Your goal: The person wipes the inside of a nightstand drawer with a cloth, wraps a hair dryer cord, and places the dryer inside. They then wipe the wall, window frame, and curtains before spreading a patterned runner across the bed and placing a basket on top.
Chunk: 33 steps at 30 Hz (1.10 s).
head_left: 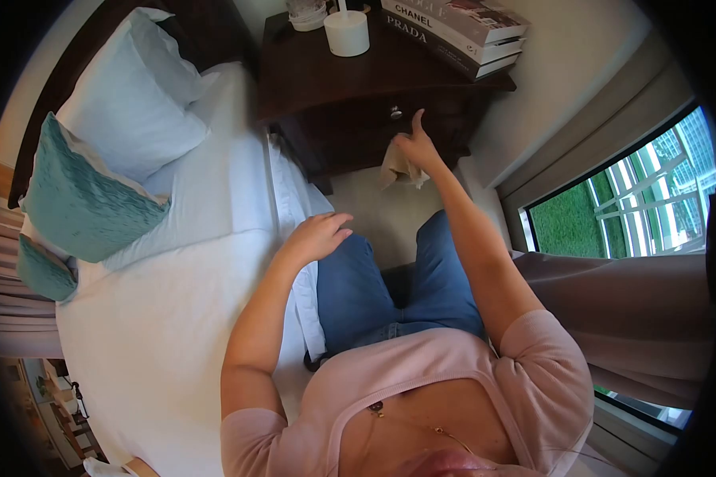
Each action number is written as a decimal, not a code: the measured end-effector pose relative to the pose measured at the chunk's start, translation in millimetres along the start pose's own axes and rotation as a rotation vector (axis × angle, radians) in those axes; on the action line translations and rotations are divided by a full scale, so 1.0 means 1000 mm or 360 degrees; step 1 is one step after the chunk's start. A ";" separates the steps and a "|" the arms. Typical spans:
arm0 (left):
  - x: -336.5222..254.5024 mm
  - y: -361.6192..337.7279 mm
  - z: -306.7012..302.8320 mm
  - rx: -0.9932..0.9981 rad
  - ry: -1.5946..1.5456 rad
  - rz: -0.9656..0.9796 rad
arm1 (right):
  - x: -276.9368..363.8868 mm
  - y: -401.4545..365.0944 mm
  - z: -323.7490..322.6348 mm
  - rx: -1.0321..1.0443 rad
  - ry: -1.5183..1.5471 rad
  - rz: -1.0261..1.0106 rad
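My right hand (416,149) grips a crumpled beige cloth (401,168), its thumb stretched out toward the drawer knob (395,113). The cloth hangs below the fingers, just in front of the dark wooden nightstand (326,91). A small gap separates the hand from the drawer front. My left hand (324,236) rests or hovers near my left thigh, by the edge of the bed; contact is hard to tell. Its fingers are stretched out and nothing is in them.
On the nightstand stand a white cylindrical lamp base (347,33), a glass jar (306,14) and stacked books (457,36). The bed (183,310) lies to the left with white pillows (131,99) and teal cushions (87,195). A window (628,195) and curtain (620,318) are at the right.
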<state>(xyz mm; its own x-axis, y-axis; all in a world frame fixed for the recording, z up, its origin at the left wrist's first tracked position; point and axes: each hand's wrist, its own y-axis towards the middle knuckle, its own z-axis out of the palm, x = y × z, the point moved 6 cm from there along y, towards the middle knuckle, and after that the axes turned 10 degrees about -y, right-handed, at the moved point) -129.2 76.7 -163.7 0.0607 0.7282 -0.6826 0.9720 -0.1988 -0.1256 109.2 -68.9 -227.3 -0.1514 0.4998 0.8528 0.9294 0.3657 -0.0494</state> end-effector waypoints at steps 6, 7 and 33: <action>0.027 0.010 0.010 0.0029 -0.0047 -0.0055 | -0.107 -0.009 0.087 0.0271 -0.1176 -0.0838; 0.031 0.013 0.010 0.0023 -0.0033 -0.0071 | -0.097 -0.013 0.094 0.0179 -0.1547 -0.1127; 0.030 -0.007 0.011 0.0391 0.0005 -0.0379 | -0.069 -0.150 0.035 -0.0177 -0.0149 0.0416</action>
<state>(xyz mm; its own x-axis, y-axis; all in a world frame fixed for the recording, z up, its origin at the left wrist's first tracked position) -136.8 92.3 -191.4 -0.1603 0.7751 -0.6111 0.8753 -0.1746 -0.4511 -31.9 -130.6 -297.3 0.0722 0.6380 0.7666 0.9713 0.1296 -0.1994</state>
